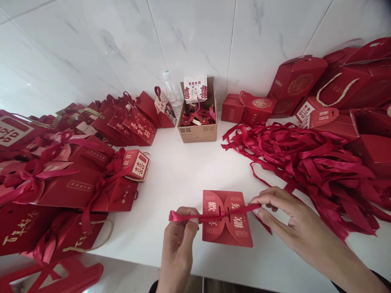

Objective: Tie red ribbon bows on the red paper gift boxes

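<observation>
A small red gift box (227, 238) with gold characters sits near the table's front edge. Across its top runs a red ribbon (236, 211), crossing at the middle beside the slots. My left hand (181, 238) pinches the ribbon left of the box, and a short end sticks out past the fingers. On the other side, my right hand (279, 213) holds the ribbon between thumb and fingers at the box's right edge, with a loose tail hanging below.
Ribbons (305, 158) lie heaped on the right of the white table (177, 171). Red boxes (76, 183) crowd the left, and more boxes (301, 79) stand at back right. A cardboard box (198, 135) and clear bottle (172, 95) stand by the wall.
</observation>
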Demonstrator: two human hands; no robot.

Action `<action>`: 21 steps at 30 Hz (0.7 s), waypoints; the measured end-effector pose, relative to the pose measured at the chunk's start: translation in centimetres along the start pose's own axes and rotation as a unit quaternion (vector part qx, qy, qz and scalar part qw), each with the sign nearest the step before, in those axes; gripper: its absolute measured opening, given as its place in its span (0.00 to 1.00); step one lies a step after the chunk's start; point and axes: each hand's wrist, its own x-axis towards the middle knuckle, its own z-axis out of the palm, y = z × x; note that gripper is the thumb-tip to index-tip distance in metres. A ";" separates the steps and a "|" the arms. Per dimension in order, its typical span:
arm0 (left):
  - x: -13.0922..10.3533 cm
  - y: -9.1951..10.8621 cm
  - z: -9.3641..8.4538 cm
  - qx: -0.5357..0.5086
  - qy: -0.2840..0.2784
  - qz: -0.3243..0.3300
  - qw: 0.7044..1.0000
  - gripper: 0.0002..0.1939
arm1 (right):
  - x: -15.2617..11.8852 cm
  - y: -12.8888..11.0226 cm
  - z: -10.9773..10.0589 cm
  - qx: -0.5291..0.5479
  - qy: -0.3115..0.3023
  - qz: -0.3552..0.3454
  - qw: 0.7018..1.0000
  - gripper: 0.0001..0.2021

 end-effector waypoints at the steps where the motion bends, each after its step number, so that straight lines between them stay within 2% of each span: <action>1: -0.1 0.0 0.0 0.000 0.006 -0.007 1.000 0.15 | -0.2 0.1 0.1 -0.007 0.001 0.003 1.000 0.13; 4: -0.3 0.4 -0.3 0.027 0.019 -0.027 0.999 0.20 | -0.5 0.1 0.1 -0.022 -0.002 -0.005 1.000 0.13; 6: -0.1 0.8 -0.7 0.057 0.009 -0.032 0.998 0.22 | -0.7 -0.1 0.1 -0.010 -0.007 -0.007 1.000 0.12; 9: 0.5 1.6 -1.3 0.086 -0.032 -0.006 0.996 0.28 | -0.8 -0.6 -0.1 0.005 0.020 -0.006 1.000 0.12; 11: 0.9 2.1 -1.4 0.096 -0.042 0.013 0.994 0.29 | -1.0 -0.9 -0.3 0.001 0.043 -0.012 0.999 0.10; 16: 0.8 2.4 -0.9 0.121 0.003 0.038 0.992 0.27 | -1.3 -1.5 -0.1 -0.014 0.049 -0.022 0.998 0.11; 19: 0.9 2.6 -0.3 0.130 0.009 0.066 0.989 0.28 | -1.1 -1.8 0.0 -0.017 0.046 -0.069 0.996 0.10; 21: 1.1 2.8 0.2 0.106 0.017 0.061 0.992 0.27 | -0.8 -2.2 -0.2 -0.029 0.044 -0.101 0.993 0.09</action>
